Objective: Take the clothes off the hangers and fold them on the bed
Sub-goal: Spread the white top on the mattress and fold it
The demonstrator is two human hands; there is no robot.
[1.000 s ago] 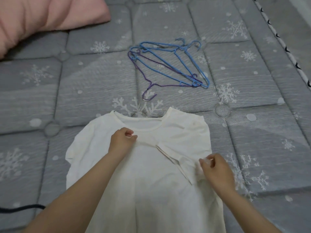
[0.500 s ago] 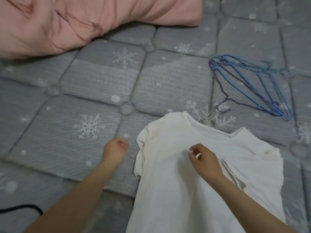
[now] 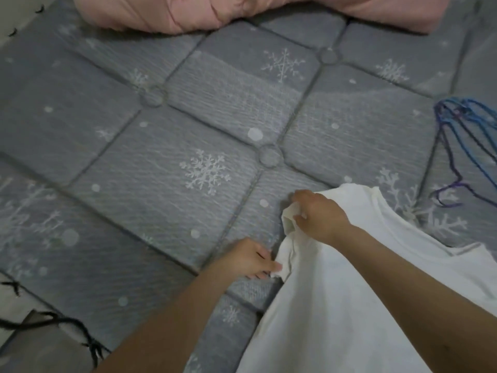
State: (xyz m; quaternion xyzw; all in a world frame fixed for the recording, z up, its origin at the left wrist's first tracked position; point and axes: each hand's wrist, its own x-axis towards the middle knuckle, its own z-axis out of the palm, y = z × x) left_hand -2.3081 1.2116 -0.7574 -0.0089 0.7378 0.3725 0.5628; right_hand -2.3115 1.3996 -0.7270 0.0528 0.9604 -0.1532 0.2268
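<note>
Right hand (image 3: 320, 217) pinches shirt (image 3: 376, 278) sleeve, collar pointing upper right.

The white shirt (image 3: 349, 305) runs off the bottom and right side, so its lower part and far sleeve can't be seen. The right hand (image 3: 320, 215) covers part of the bunched sleeve, and its fingertips hide in the cloth. The left hand (image 3: 248, 261) hides the bit of hem it pinches. The hangers (image 3: 468, 146) are cut off at the right side; how many there are can't be told. The pink blanket (image 3: 242, 12) is cut off at the top. The mattress (image 3: 134, 157) looks blurry.
</note>
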